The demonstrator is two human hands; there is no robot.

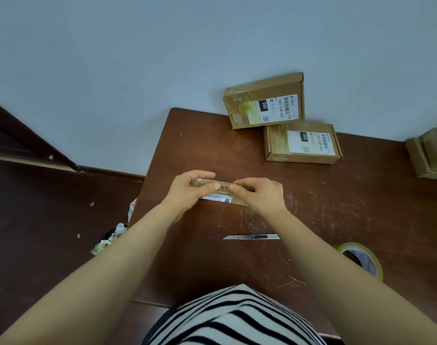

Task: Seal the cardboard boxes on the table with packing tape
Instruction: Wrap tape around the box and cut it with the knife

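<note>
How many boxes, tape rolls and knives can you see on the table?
Cardboard boxes: 4, one held in both hands, one leaning on the wall, one lying flat, and one cut off at the right edge, which may be more than one
Tape rolls: 1
Utility knives: 1
Total: 6

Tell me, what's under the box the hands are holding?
The brown table lies beneath the small box. The left hand and right hand cover its ends, so whether its underside touches the table stays hidden.
</note>
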